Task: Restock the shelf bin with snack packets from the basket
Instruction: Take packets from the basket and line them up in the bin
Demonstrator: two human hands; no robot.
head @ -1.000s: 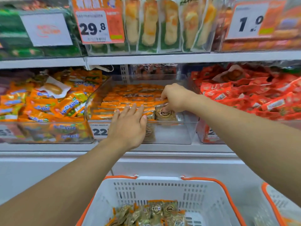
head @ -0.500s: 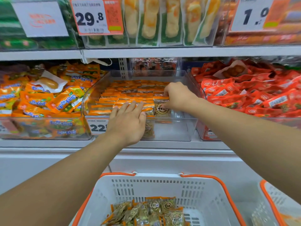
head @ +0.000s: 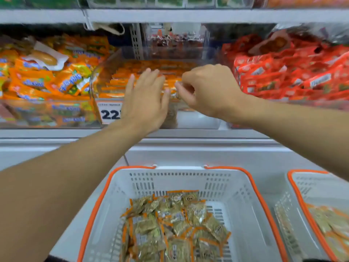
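Over the clear shelf bin (head: 198,120), both hands hover: the left hand (head: 145,103) flat, fingers straight and spread, holding nothing; the right hand (head: 209,91) with fingers curled in, whether it pinches a packet I cannot tell. Orange snack packets (head: 170,224) heap in the white basket (head: 251,214) below, more rowed inside the bin.

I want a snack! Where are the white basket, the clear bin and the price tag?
White plastic basket with orange rim (head: 181,170): head view, back rim.
Clear plastic shelf bin (head: 198,120): head view, front wall.
White price tag (head: 109,112): head view, printed digits.
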